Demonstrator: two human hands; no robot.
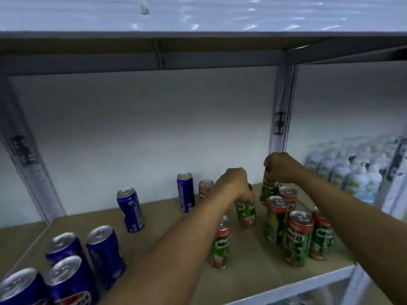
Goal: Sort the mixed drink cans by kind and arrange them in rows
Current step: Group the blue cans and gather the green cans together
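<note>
On the brown fibreboard shelf [167, 219] of a grey metal rack, the blue aluminium Pepsi cans stand to the left: a cluster of four at the front left corner [66, 267], one tall blue can [130, 210] further back, and another blue can [185, 192] close to the white back wall. Just right of that one stands a small green-and-red Milo can [205, 188], partly hidden by the left hand [234, 183]. The left hand reaches in from above, its fingers closed over the top of a green Milo can [246, 214] that tilts slightly. A lone Milo can [221, 244] stands nearer the front edge. The right hand [282, 167] is curled around the top of another green Milo can [269, 190] at the back. Before it, a group of Milo cans [297, 234] stands close together. Far right, white plastic bottles [352, 175] fill the neighbouring shelf.
</note>
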